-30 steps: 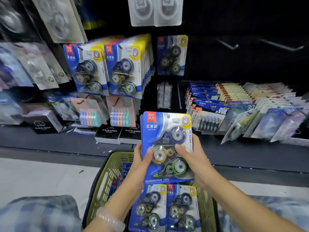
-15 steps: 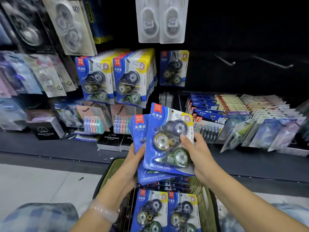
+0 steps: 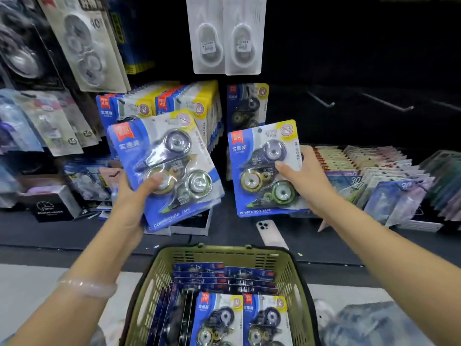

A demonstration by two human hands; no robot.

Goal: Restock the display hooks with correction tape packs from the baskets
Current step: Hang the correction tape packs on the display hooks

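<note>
Blue-carded correction tape packs, blister-fronted, three dispensers to a card, printed "CORRECTION TAPE" along the foot.

Item 1: single pack (image 3: 265,168), in the right hand (image 3: 308,182). Thumb lies across the blister front, fingers are behind the card, out of sight; the pack is pinched by its right edge. Held upright and face-on, apart from everything else, with the hang hole at the top left clear of the grip, presumably so it can go straight onto a hook.

Item 2: small stack of the same packs (image 3: 167,168), in the left hand (image 3: 136,196). Thumb presses the front blister, fingers curl under the back. The stack tilts to the right and sits low and to the left, which reads as a reserve held ready while the other hand hangs one card at a time.

Item 3: olive-green plastic basket (image 3: 159,275), on the floor below both arms, holding further packs in overlapping rows. Supply not exhausted.

Item 4: two full hooks of matching packs (image 3: 189,106) behind the left hand; beside them a thinly stocked hook (image 3: 247,106) directly above the single pack, the likely destination. Bare metal hooks (image 3: 321,101) stand further right on the dark panel.

Sundries: white phone (image 3: 270,232) lying on the dark shelf; pale bangle (image 3: 87,287) on the left wrist; assorted stationery cards (image 3: 374,168) fanned along the shelf at right.

Status: restocking in progress, single pack not yet hung.
</note>
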